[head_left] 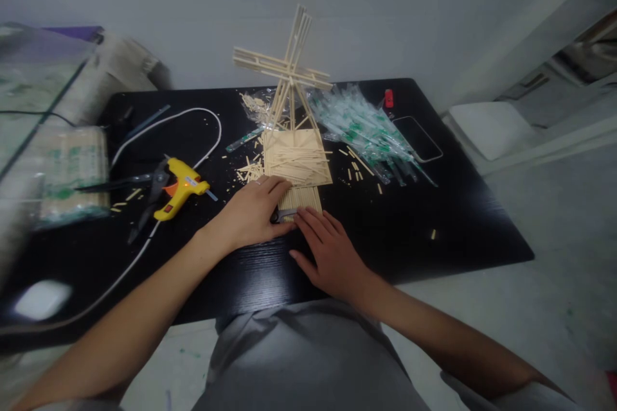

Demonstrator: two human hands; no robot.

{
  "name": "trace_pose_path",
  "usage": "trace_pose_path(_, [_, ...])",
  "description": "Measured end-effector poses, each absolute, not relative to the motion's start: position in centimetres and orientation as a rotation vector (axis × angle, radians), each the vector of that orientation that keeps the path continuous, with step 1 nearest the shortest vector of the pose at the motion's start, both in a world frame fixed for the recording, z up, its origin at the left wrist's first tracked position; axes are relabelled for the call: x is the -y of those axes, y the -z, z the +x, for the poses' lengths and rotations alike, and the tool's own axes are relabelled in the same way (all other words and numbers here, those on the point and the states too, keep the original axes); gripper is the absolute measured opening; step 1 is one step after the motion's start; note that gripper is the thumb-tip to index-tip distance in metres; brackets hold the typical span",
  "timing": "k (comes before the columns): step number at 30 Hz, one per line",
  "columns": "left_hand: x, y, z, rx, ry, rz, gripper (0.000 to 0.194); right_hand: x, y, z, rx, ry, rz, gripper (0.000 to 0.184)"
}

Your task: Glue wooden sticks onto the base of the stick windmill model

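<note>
My left hand (255,212) rests at the left side of a panel of pale wooden sticks (308,197) laid side by side. Its fingers are stretched out, with the thumb apart. From the right, my right hand (332,253) reaches onto the panel's near end, fingers extended and thumb spread. Between the hands lies a small grey metal tool (288,212) with a dark end; its kind is unclear. My right fingertips meet its right end. Just beyond, a windmill-like stick model (290,74) stands on a flat stick base (272,148) with loose sticks (301,164) on it.
A yellow glue gun (180,186) lies left beside dark pliers-like tools (157,186), its white cord looping over the black table (409,218). Plastic-wrapped sticks (366,128) spread at the right rear, near a red object (389,98). A stick pack (72,170) sits far left.
</note>
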State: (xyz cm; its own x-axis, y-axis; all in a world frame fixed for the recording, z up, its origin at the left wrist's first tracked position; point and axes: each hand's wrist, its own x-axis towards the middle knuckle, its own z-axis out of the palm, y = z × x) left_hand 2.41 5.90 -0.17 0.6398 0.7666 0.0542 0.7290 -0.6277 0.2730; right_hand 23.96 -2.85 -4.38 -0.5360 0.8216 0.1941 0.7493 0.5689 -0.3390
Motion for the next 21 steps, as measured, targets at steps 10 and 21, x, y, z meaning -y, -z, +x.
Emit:
trace_pose_path(10, [-6.2,0.3,1.9,-1.177,-0.295,2.626,0.052,2.9,4.3,23.9,2.478,-0.297,-1.284,0.058])
trace_pose_path(21, [-6.3,1.3,2.6,-1.256,-0.363,2.628,0.042,2.9,4.6,23.9,2.451,-0.331,-1.272,0.061])
